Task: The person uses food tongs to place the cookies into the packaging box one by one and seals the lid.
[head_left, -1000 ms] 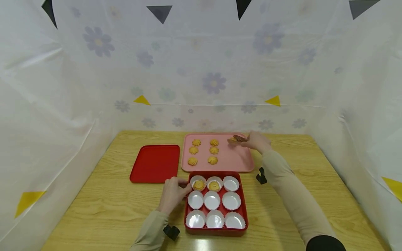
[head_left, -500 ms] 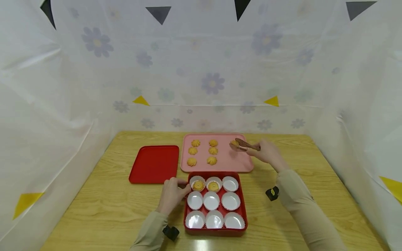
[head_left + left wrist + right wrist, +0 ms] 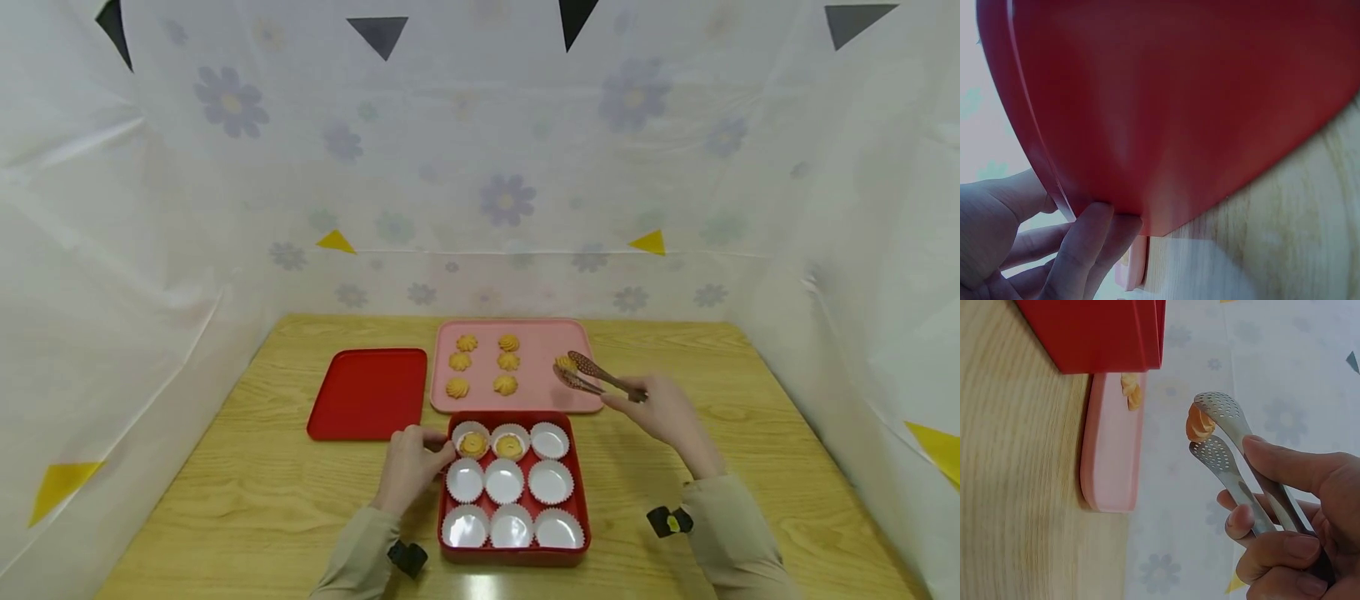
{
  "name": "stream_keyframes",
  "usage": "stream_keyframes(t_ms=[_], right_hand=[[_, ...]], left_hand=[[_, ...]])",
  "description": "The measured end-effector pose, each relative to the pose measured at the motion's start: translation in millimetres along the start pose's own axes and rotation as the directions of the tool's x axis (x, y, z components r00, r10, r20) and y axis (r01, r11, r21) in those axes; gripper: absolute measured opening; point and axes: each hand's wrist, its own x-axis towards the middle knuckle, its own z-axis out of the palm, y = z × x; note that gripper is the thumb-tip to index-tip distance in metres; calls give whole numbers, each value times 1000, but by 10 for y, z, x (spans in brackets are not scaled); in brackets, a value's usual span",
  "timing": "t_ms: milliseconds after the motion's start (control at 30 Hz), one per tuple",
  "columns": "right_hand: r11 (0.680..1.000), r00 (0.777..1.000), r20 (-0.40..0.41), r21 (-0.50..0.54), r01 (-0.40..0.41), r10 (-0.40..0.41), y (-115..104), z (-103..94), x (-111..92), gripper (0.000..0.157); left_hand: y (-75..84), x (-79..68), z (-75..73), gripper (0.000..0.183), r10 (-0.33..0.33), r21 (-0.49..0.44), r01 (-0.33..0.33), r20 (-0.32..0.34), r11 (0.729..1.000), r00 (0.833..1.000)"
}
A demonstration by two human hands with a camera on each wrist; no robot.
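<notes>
My right hand (image 3: 663,417) grips metal tongs (image 3: 1235,450) with perforated ends. Pinched between those ends is a swirled cookie (image 3: 1199,423), held in the air over the right part of the pink tray (image 3: 543,398). My left hand (image 3: 411,468) holds the left wall of the red box (image 3: 517,557), thumb at the rim and fingertips (image 3: 1096,212) against the outer side. Inside the box stand white paper cups (image 3: 551,481) in rows of three. Two cups in the far row hold a cookie each, the left cookie (image 3: 473,444) and the middle cookie (image 3: 510,447).
Several more cookies (image 3: 508,361) lie in two columns on the pink tray's left and middle, directly behind the box. A flat red tray (image 3: 367,396) lies to the left on the wooden table (image 3: 247,500). Flower-patterned sheeting (image 3: 450,167) encloses the back and sides.
The right hand has drawn back to the right and toward me, bringing the tongs and cookie up off the pink tray's far right part. The left hand stays at the box.
</notes>
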Motion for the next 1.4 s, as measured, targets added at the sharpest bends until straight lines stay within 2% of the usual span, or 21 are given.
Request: stream_keyframes(t_ms=[167,367,567,767,933,1067,1400], right_hand=[[999,999,-30,6,32,-32,-28,18,-196,48],[996,996,-49,-55,75,-78,-76,35,-370,40],[994,999,-21,-100,36,-39,-147,54,-496,48],[987,1000,-6,-156,29,-30,-213,110,-536,43],[978,999,14,-202,47,-45,-264,149,-541,29],[974,998,34,-219,63,-57,-304,166,-537,24],[956,996,41,-277,93,-85,-353,180,-524,31]], left_hand=[[5,-2,0,16,-5,-2,5,1,1000,1000],[5,-1,8,15,-5,6,5,4,1000,1000],[3,3,11,14,0,16,0,-9,1000,1000],[12,-7,10,13,38,24,-37,-46,999,998],[6,-5,7,16,29,12,-29,-35,1000,999],[-2,-1,0,17,27,10,-27,-24,1000,999],[4,-2,3,16,10,10,-10,-22,1000,1000]])
